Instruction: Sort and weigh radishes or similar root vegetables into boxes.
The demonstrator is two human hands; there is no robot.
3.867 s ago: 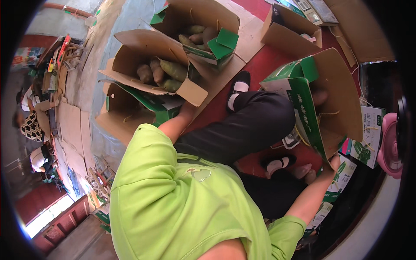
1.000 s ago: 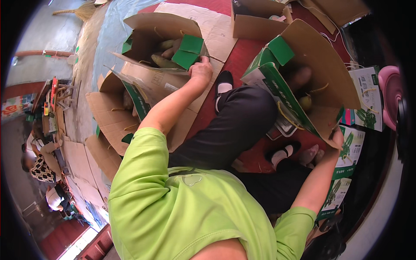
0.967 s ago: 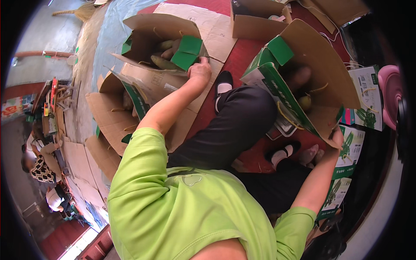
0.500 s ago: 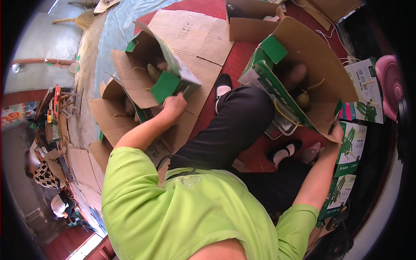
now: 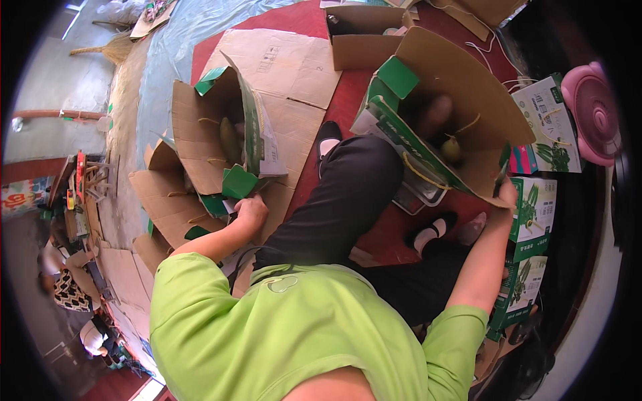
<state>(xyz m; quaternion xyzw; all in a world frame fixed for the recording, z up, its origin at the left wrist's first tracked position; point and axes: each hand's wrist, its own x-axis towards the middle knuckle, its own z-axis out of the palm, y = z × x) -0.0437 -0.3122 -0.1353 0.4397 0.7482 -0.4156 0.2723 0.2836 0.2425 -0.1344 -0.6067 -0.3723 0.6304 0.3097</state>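
My left hand is closed at the near corner of an open cardboard box, just below its green flap. Inside that box lies a long greenish vegetable, and yellow rope handles hang at its sides. My right hand grips the near edge of a larger open box with green printed sides. Down in this one are a brownish root-like vegetable and a yellow-green rounded one. The fingertips of both hands are partly hidden.
More open boxes stand beyond my left arm. Printed boxes line my right side, near a pink fan. Flattened cardboard covers part of the red floor. A metal-edged tray sits by my knee. People are far left.
The left box has swung and come down nearer to me, with my left hand at its corner. My right hand keeps its grip on the larger box. The view has shifted slightly.
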